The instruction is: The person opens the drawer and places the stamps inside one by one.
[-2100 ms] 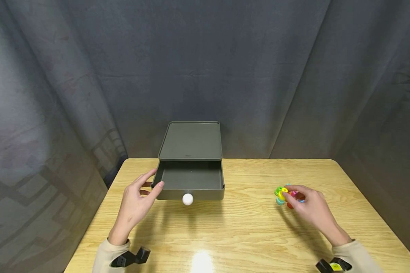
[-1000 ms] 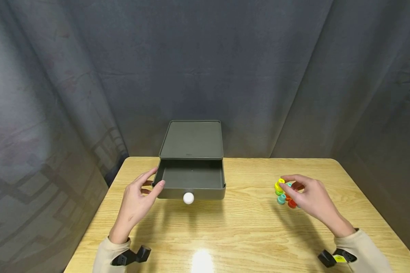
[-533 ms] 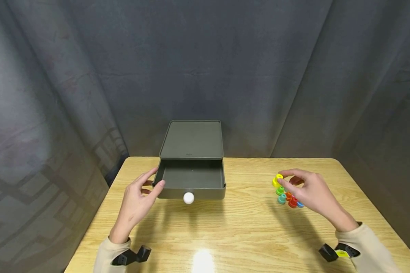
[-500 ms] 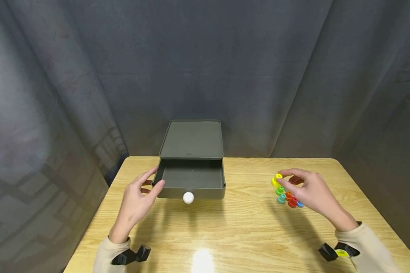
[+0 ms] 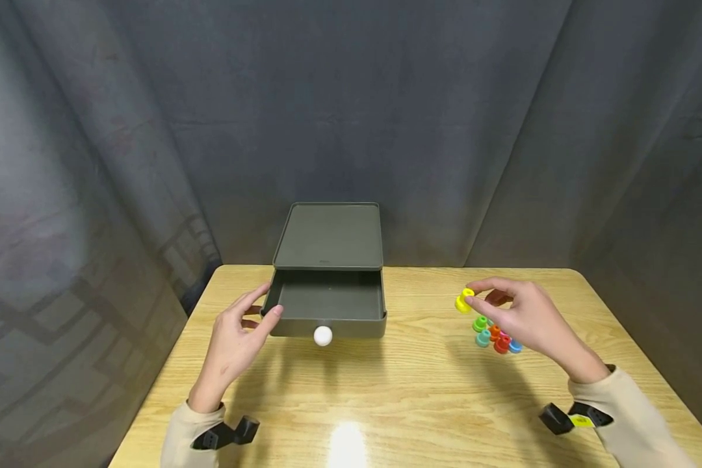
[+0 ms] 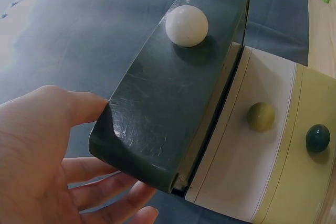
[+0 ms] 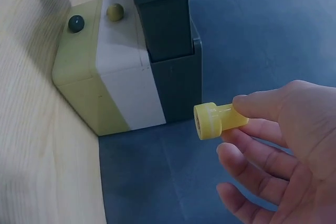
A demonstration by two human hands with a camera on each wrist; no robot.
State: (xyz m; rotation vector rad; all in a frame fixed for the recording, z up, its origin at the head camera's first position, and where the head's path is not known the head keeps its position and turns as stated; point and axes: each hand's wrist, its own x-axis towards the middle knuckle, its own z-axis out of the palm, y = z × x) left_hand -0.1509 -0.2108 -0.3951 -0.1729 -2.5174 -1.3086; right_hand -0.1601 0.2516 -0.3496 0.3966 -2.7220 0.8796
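Note:
My left hand [image 5: 234,344] holds the left front corner of the pulled-out dark top drawer [image 5: 357,327], thumb at its front edge and fingers along its side. A white round knob [image 5: 323,335] sits on the drawer's front. Between thumb and fingertips, my right hand [image 5: 529,315] pinches a yellow toy stamp [image 5: 464,300] above the table. In the right wrist view the stamp [image 7: 209,121] lies sideways, its wide round end pointing away from the hand. Just below that hand lies a cluster of several stamps in green, teal, orange, red, pink and blue, including a red stamp [image 5: 502,344].
The small cabinet [image 5: 330,234] stands at the back of the wooden table [image 5: 421,390]. Beneath the dark drawer, the left wrist view shows a white drawer [image 6: 236,145] and a yellow-green drawer [image 6: 310,182], both pushed in. Grey curtains [image 5: 351,117] hang behind and on both sides.
My right hand has lifted the yellow stamp out of the cluster and moved it up and to the left. The left hand stays at the drawer corner.

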